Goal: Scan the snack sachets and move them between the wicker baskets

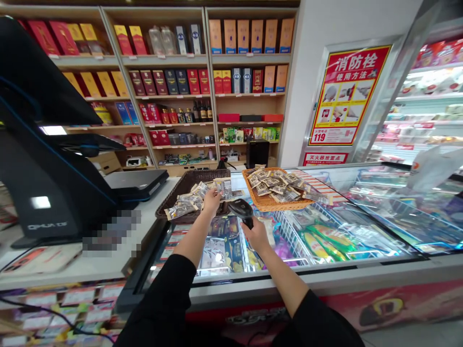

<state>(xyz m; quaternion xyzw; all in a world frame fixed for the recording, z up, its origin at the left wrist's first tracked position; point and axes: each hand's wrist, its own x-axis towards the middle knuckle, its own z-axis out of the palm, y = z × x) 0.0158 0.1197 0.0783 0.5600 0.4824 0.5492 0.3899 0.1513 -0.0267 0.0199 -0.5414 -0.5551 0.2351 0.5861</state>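
Observation:
My right hand (256,233) is wrapped around the handle of a black barcode scanner (241,208), its head pointing up and left. My left hand (212,200) reaches to the right side of a dark brown woven basket (168,193), fingers closed on the edge of a small clear snack packet (224,188). More packets (183,208) lie heaped in that basket, left of the hand. An orange-tan woven basket (289,207) beyond the scanner holds a pile of similar packets (277,184) with pale labels. Both baskets rest on the freezer's glass top.
Under the glass of the chest freezer (253,277) are wire baskets of bagged food. A checkout terminal (47,193) and a flat black scale (135,180) stand on the counter at left. Shelves of boxed bottles (177,82) line the back wall. A plastic bag (430,168) sits at right.

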